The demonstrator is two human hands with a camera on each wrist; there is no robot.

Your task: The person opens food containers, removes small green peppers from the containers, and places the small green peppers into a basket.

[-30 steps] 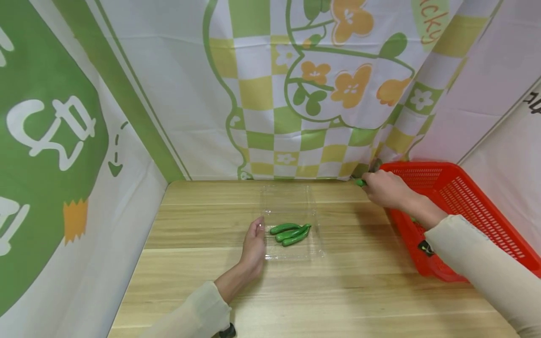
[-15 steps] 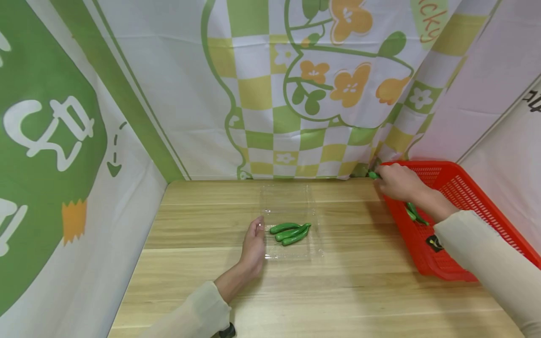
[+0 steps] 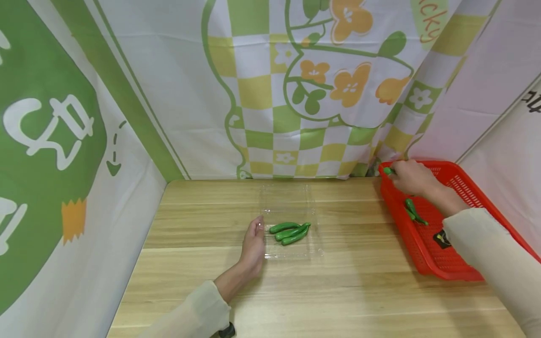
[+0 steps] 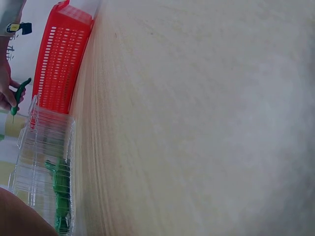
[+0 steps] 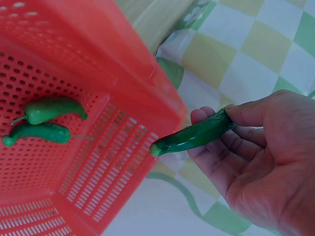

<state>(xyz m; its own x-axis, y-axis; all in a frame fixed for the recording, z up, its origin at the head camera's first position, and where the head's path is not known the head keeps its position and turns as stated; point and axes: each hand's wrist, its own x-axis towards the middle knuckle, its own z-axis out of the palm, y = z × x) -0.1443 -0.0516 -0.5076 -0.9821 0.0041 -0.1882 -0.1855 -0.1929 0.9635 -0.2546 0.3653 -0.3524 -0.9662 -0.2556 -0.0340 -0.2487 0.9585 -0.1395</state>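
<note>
A clear plastic clamshell box (image 3: 291, 251) lies with its lid spread toward the back, and three green chili peppers (image 3: 291, 233) rest inside. My left hand (image 3: 252, 246) holds the box's left edge, with the thumb at the rim. At the right, my right hand (image 3: 414, 178) pinches another green chili pepper (image 5: 192, 136) between thumb and fingers, above the far left corner of the red basket (image 3: 401, 225). Two more green peppers (image 5: 47, 120) lie in that basket in the right wrist view. The left wrist view shows the box (image 4: 42, 147) from the side.
Under everything is a wooden table (image 3: 203, 216). A checkered, flowered cloth (image 3: 296, 117) hangs along its back edge. White and green cloth walls (image 3: 46, 131) stand at the sides. A black wristband (image 3: 442, 239) sits by the right sleeve.
My right hand has moved right with its pepper, from left of the basket to over its far left corner. The basket's peppers have come into view. My left hand stays at the box.
</note>
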